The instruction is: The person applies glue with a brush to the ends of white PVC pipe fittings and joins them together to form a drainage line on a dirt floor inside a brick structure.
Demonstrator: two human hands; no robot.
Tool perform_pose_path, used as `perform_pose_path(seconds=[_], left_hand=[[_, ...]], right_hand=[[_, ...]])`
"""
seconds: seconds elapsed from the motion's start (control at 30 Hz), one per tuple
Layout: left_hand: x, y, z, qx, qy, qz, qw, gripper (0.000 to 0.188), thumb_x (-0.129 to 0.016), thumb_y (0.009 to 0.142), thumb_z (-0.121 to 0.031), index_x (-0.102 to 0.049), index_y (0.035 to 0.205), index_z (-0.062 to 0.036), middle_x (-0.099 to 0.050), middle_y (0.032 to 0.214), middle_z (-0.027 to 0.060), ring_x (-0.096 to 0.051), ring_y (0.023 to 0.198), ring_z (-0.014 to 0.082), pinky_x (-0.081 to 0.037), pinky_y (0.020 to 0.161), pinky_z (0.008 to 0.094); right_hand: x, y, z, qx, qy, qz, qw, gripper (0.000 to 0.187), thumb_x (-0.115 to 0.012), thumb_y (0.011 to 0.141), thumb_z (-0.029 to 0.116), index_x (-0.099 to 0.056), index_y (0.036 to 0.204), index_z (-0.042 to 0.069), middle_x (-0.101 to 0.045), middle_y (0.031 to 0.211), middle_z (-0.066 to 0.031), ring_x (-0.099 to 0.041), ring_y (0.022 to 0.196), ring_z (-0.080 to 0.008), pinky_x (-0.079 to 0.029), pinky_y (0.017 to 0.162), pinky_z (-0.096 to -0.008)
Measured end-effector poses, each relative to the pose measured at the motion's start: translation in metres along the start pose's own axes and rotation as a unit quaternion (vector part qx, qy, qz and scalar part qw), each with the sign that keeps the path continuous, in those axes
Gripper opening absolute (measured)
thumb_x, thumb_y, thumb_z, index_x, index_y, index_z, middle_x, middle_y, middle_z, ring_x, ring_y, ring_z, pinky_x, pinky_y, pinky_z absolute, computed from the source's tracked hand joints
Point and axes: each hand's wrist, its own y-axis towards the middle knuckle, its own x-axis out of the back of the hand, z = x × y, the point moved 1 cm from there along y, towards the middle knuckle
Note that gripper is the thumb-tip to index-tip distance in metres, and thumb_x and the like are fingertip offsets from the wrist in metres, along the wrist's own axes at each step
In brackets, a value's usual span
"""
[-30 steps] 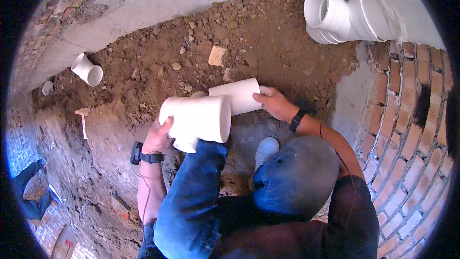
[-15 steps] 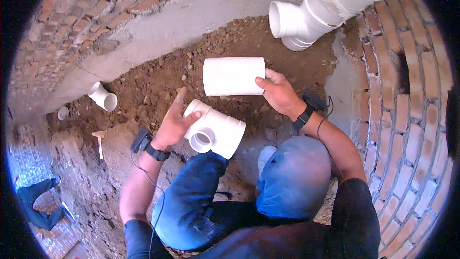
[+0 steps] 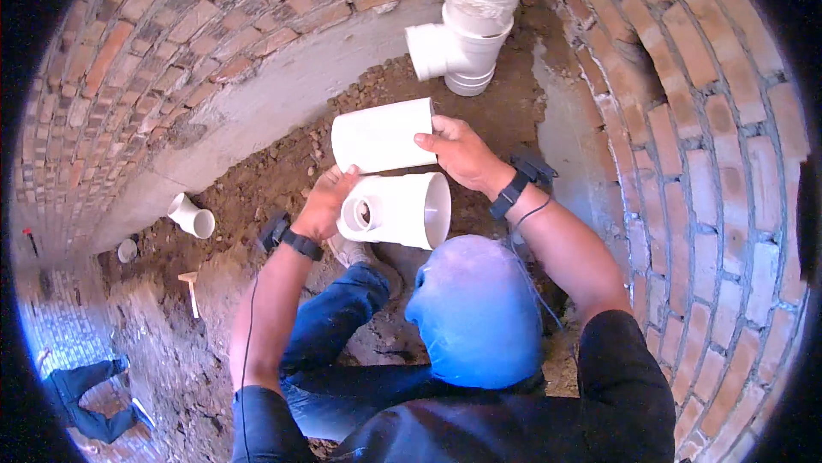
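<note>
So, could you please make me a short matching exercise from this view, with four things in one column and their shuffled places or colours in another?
1. Tee
2. Hammer
3. Straight pipe
4. Wristbands

A. Black
B. In the right hand
C. In the left hand
D. On the dirt

Pairs: 1-C, 2-D, 3-B, 4-A.

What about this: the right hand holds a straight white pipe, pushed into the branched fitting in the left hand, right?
Not pushed in: the head view shows the straight white pipe beside the branched fitting, outside it. The right hand does hold the pipe, the left hand the fitting.
</note>
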Motion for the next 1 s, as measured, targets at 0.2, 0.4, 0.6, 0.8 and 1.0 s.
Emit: perform_pose_path(seconds=[0.2, 0.4, 0.6, 0.8, 1.0], left_hand=[[-0.013, 0.012, 0.047, 0.011, 0.023, -0.035, 0.999, 0.042, -0.053, 0.100, -0.033, -0.054, 0.123, 0.0026, -0.067, 0.108, 0.0132, -0.067, 0.092, 0.0183, -0.055, 0.080, 0.0327], [-0.038, 0.007, 0.073, 0.004, 0.082, -0.075, 0.994, 0.043, -0.053, 0.100, -0.037, -0.057, 0.119, 0.0011, -0.068, 0.104, 0.0113, -0.067, 0.088, 0.0175, -0.055, 0.079, 0.0311], [-0.003, 0.017, 0.108, 0.050, 0.129, -0.103, 0.985, 0.041, -0.045, 0.103, -0.039, -0.060, 0.112, -0.0015, -0.067, 0.100, 0.0072, -0.064, 0.083, 0.0138, -0.054, 0.072, 0.0298], [0.017, 0.032, 0.137, 0.051, 0.018, -0.115, 0.992, 0.048, -0.043, 0.103, -0.042, -0.055, 0.121, 0.0001, -0.065, 0.109, 0.0128, -0.066, 0.091, 0.0204, -0.056, 0.078, 0.0347], [0.010, 0.019, 0.134, 0.038, -0.044, -0.135, 0.989, 0.045, -0.047, 0.102, -0.037, -0.053, 0.123, 0.0032, -0.064, 0.110, 0.0127, -0.066, 0.094, 0.0235, -0.056, 0.082, 0.0371]], right_hand=[[0.031, -0.004, 0.000, -0.024, -0.169, -0.077, 0.982, 0.033, -0.063, 0.093, 0.025, -0.068, 0.100, -0.007, -0.069, 0.092, -0.0095, -0.062, 0.084, -0.0150, -0.050, 0.077, -0.0311], [0.059, -0.027, -0.002, -0.111, -0.342, -0.083, 0.930, 0.035, -0.062, 0.094, 0.028, -0.067, 0.106, -0.004, -0.069, 0.091, -0.0078, -0.063, 0.086, -0.0140, -0.051, 0.077, -0.0325], [0.073, -0.138, 0.031, 0.041, -0.342, -0.300, 0.889, 0.025, -0.060, 0.095, 0.020, -0.065, 0.112, 0.001, -0.069, 0.088, -0.0054, -0.064, 0.084, -0.0111, -0.053, 0.073, -0.0295], [0.094, -0.278, 0.004, -0.147, -0.500, -0.418, 0.744, 0.033, -0.072, 0.086, 0.028, -0.066, 0.103, 0.000, -0.068, 0.086, -0.0137, -0.066, 0.079, -0.0221, -0.052, 0.072, -0.0343], [0.130, -0.276, -0.113, -0.126, -0.567, -0.423, 0.696, 0.057, -0.079, 0.075, 0.033, -0.061, 0.116, -0.002, -0.066, 0.099, -0.0213, -0.064, 0.092, -0.0378, -0.050, 0.084, -0.0435]])
